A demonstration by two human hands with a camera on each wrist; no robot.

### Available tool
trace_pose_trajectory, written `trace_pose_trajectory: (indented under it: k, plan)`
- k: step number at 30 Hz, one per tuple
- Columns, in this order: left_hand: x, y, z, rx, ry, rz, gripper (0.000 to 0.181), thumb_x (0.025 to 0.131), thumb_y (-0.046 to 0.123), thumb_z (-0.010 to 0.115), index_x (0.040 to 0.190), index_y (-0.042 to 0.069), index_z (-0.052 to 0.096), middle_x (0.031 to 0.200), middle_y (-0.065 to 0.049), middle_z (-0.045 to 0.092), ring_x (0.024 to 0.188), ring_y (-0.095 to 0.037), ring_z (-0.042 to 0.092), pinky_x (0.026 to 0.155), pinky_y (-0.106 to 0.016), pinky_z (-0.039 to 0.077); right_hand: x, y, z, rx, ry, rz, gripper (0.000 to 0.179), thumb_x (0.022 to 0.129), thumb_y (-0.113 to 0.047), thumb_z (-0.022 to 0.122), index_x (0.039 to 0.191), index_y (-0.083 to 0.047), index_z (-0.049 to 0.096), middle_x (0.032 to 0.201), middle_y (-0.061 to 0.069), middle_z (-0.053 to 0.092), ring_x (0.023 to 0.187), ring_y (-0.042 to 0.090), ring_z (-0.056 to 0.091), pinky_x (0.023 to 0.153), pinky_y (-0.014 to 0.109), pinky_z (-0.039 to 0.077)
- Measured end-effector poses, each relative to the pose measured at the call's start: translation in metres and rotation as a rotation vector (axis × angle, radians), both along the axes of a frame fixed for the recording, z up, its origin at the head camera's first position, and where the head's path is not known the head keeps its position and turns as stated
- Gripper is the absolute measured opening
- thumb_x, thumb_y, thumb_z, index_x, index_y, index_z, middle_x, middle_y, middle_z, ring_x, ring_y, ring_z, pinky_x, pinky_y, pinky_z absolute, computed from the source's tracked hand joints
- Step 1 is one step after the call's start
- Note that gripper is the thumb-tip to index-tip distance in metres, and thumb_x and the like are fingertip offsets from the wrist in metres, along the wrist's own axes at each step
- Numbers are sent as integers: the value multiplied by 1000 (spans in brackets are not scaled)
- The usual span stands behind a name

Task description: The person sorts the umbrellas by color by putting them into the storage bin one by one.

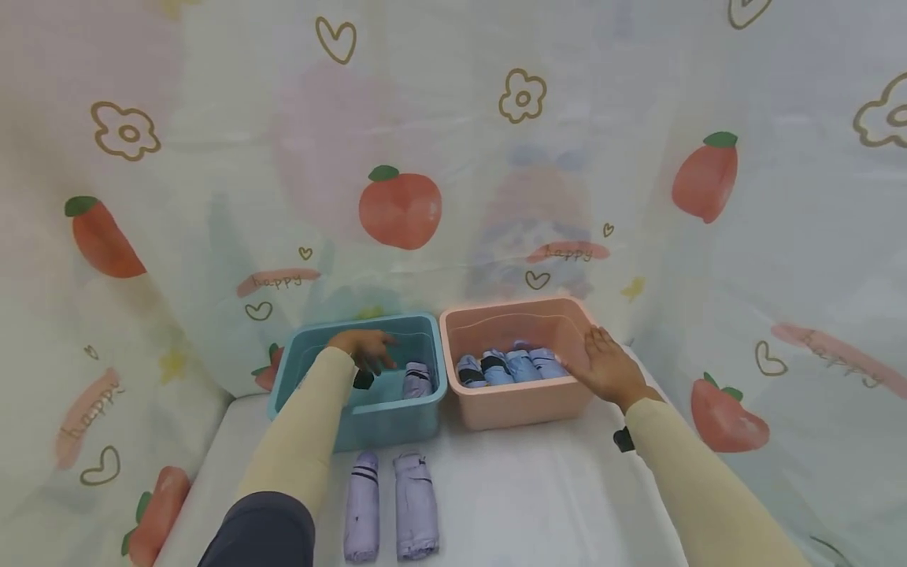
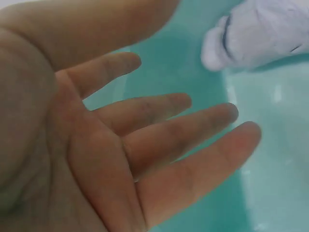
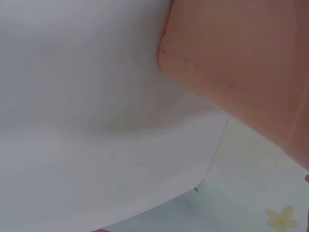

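We see 1 folded lilac umbrella (image 1: 418, 379) lying at the right end inside the teal bin (image 1: 386, 425). To its left, within the bin's mouth, we find the person's left hand (image 1: 366, 349); in the left wrist view its fingers (image 2: 183, 137) are spread and lightly bent, their tips apart from the umbrella. Just beside the teal bin, on its right, stands the pink bin (image 1: 524, 405), in which we count 4 blue umbrellas (image 1: 522, 368) set side by side in a row. At its right end we observe the right hand (image 1: 611, 372), fingers extended and close together, thumb held away; we cannot tell whether it touches the rim. The right wrist view shows the pink bin's outer wall. In front of the teal bin, 2 more lilac umbrellas (image 1: 416, 508) lie roughly parallel on the white desk (image 1: 538, 488), a gap between them. Around the desk we note a pale curtain (image 1: 453, 118) printed with red fruit, outlined flowers and hearts, and the word "happy".
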State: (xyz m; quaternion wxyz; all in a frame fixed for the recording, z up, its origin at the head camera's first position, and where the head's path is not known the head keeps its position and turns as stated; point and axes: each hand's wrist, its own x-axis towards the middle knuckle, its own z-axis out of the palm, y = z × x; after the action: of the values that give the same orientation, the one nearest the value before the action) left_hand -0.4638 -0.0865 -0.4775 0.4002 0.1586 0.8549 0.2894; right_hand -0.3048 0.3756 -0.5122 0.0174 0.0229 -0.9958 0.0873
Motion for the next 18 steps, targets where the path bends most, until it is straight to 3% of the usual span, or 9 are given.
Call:
trace_pose_trajectory:
  k: [4,8,11,15,18]
  plan:
    - [14,-14,16,-14,133,-21,71,92,21,70,153,13,34,140,-19,48,112,-36,59,81,-46,54,0,2,0,-22,12,26,103,93,-71,31,148,15,16,156,31,10,144,45,5,114,54,8]
    - [40,-21,28,-26,275,-78,67,94,23,67,152,13,36,139,-17,51,115,-32,58,81,-46,54,-1,6,-7,-23,-4,12,105,92,-73,29,148,15,14,156,32,8,144,46,4,114,56,7]
    - [62,-28,35,-33,386,-116,65,95,27,65,152,13,36,144,-17,47,123,-32,52,89,-47,50,-2,7,-8,-29,-9,-4,107,91,-75,27,149,14,12,156,31,7,144,46,2,113,57,5]
    - [93,-45,38,24,501,-88,61,96,30,64,150,13,41,146,-13,45,130,-31,46,99,-49,42,-2,4,-5,-40,-7,-6,107,91,-75,27,149,14,11,156,32,6,143,47,2,113,58,5]
    - [118,-62,34,125,547,-20,55,97,30,62,146,13,46,141,-13,52,125,-30,52,95,-48,46,-1,1,-4,-46,-7,-4,107,91,-75,27,150,13,10,156,31,6,143,46,2,113,58,5]
